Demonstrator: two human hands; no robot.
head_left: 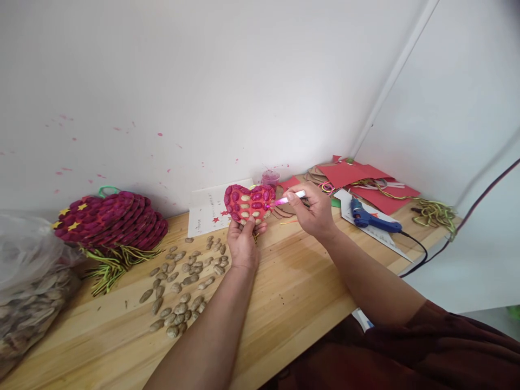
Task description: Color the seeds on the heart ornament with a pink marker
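Observation:
My left hand (244,241) grips the lower edge of a red heart-shaped card (249,205) covered with peanuts, holding it tilted up above the table. Many of its peanuts are painted magenta, while several in the middle and along the bottom are bare tan. Between the fingers of my right hand (311,210) is a white-handled paintbrush (293,197). Its pink tip is at the heart's right side, at or very near a peanut. Just behind the heart stands a small clear cup (270,177) of pink paint.
Loose peanuts (190,268) lie left of my forearm. A stack of painted hearts (117,219) with cord tassels and a plastic bag of peanuts (34,303) stand farther left. To the right are a blue glue gun (374,219) with its cable, red card sheets (357,176) and cords (436,214).

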